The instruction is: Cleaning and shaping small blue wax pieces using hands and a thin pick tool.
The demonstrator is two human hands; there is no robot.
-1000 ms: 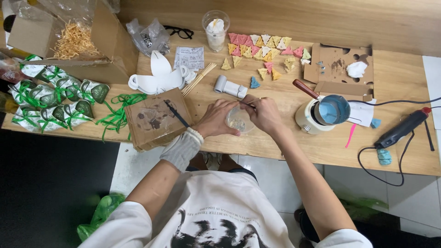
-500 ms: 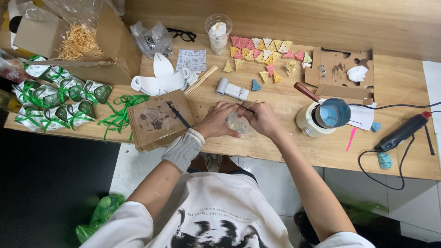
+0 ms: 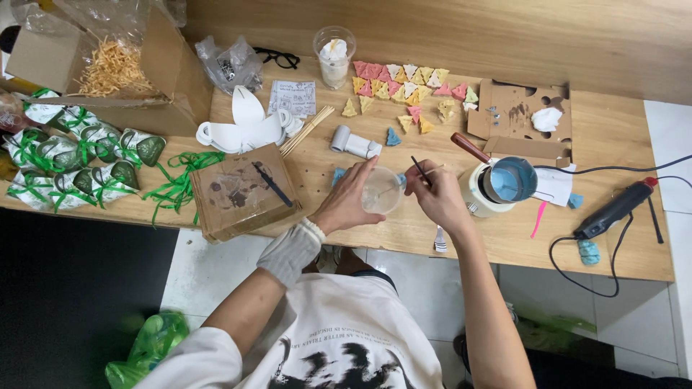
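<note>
Left hand [image 3: 347,204] curls round a clear cup [image 3: 380,191]; right hand [image 3: 435,194] pinches a thin stick [image 3: 419,168] above it, raised since before

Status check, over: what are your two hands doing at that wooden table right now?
Left hand holds clear cup. Right hand grips thin stick beside the cup. Pot of blue liquid just right, close to the working hand.
</note>
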